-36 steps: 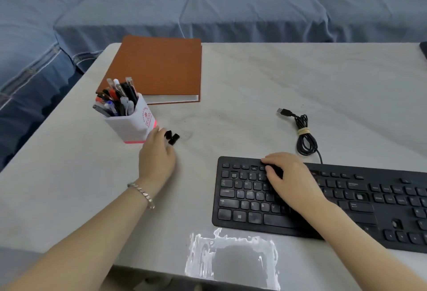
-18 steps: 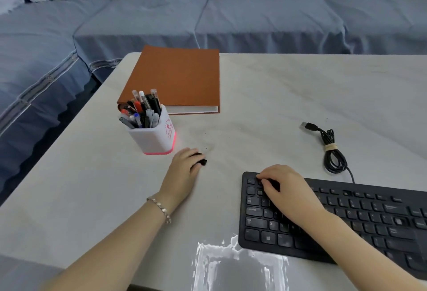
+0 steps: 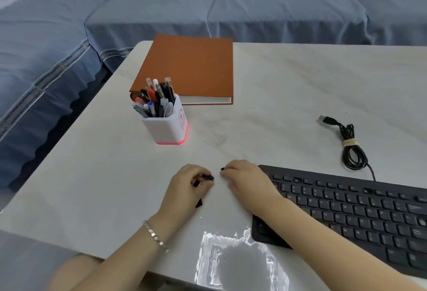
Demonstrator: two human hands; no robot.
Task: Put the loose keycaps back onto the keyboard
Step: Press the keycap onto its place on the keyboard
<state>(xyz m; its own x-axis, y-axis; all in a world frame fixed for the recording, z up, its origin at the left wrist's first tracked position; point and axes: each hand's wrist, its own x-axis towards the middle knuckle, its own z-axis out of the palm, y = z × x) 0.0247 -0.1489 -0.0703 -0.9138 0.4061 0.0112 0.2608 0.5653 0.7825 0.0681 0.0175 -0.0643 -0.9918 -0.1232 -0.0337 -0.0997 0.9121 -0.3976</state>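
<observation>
A black keyboard (image 3: 360, 210) lies on the white table at the right. My left hand (image 3: 184, 189) rests on the table left of the keyboard, its fingers curled round small black keycaps (image 3: 206, 178). One more dark keycap (image 3: 199, 203) shows under the heel of that hand. My right hand (image 3: 247, 178) is off the keyboard's left end and pinches a small black keycap (image 3: 222, 168) at its fingertips. The two hands are close together, a few centimetres apart.
A white pen holder (image 3: 166, 122) full of pens stands behind my left hand. An orange notebook (image 3: 191, 69) lies further back. The keyboard's coiled USB cable (image 3: 350, 145) lies behind the keyboard. A blue sofa (image 3: 208, 6) runs along the table's far and left sides.
My left hand drew back from the pen holder towards me with the keycaps. My right hand left the keyboard's keys, moved left to meet it, and now pinches a keycap.
</observation>
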